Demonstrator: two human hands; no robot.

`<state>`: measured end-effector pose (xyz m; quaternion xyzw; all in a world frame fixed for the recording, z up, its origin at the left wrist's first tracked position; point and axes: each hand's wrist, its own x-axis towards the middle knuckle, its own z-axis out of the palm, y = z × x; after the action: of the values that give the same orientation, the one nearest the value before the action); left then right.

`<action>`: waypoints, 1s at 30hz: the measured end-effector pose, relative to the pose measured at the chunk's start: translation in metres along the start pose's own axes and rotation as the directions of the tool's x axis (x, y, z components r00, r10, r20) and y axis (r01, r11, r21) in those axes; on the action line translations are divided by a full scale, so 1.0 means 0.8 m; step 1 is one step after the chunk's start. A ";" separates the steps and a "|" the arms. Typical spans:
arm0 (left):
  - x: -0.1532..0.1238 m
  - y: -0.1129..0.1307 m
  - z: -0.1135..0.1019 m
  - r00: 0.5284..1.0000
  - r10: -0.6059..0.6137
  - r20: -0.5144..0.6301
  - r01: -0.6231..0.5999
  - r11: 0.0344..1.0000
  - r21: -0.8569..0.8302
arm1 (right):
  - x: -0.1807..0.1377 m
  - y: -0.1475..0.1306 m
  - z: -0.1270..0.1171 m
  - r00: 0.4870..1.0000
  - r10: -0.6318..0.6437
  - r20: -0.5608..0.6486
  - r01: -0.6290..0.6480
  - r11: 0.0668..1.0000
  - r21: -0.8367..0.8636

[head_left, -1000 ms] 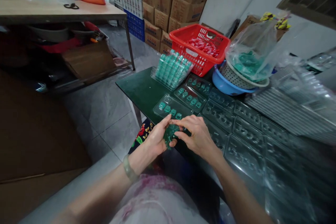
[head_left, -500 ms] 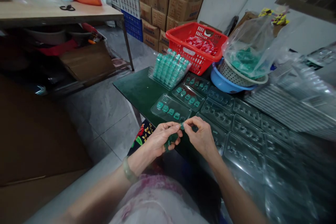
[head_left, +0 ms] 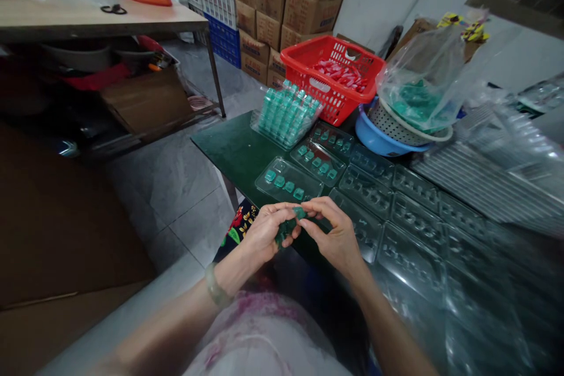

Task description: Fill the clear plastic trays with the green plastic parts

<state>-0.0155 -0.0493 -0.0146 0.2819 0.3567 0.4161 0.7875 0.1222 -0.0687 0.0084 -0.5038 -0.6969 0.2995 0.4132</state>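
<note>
My left hand (head_left: 271,228) is closed around several small green plastic pieces. One green piece (head_left: 299,212) shows at its fingertips, where the fingers of my right hand (head_left: 331,228) pinch it too. Just beyond my hands lies a clear plastic tray (head_left: 286,165) with a row of green pieces (head_left: 279,181) in its slots; my right fingers partly cover its near end. Behind it, another clear tray (head_left: 339,169) also bears a row of green pieces.
More clear trays (head_left: 416,249) spread over the dark green table (head_left: 229,141). At the back stand stacked filled trays (head_left: 286,111), a red basket (head_left: 308,85) of pink-red pieces, and a blue basin (head_left: 374,138) under a strainer with a bag of green pieces (head_left: 414,103). Ridged clear plastic (head_left: 489,158) lies right.
My right fingers have shifted slightly left and spread around the green piece, which now shows more fully between both hands. The trays look unchanged.
</note>
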 end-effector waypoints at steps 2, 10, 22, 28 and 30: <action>-0.001 -0.001 -0.001 0.999 -0.014 0.040 0.015 1.000 -0.008 | -0.001 0.002 -0.002 0.999 0.004 0.046 -0.006 0.999 0.039; -0.004 -0.010 0.000 0.980 -0.059 0.188 0.064 0.998 -0.022 | -0.009 0.006 -0.008 1.000 0.007 0.016 -0.007 0.998 0.055; 0.000 -0.017 0.007 0.971 -0.093 0.219 0.081 0.995 0.063 | -0.016 0.017 -0.023 0.999 -0.016 0.048 0.009 0.988 0.152; 0.000 -0.012 0.006 0.963 -0.140 0.229 0.124 0.989 0.082 | -0.001 0.028 -0.028 0.998 0.047 -0.051 -0.044 0.998 0.048; -0.003 -0.008 -0.001 0.963 -0.152 0.221 0.139 0.988 0.073 | 0.011 0.037 -0.028 0.996 0.026 -0.089 -0.033 0.997 -0.076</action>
<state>-0.0139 -0.0544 -0.0188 0.3226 0.2964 0.3120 0.8430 0.1543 -0.0514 -0.0033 -0.5423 -0.6815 0.2559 0.4194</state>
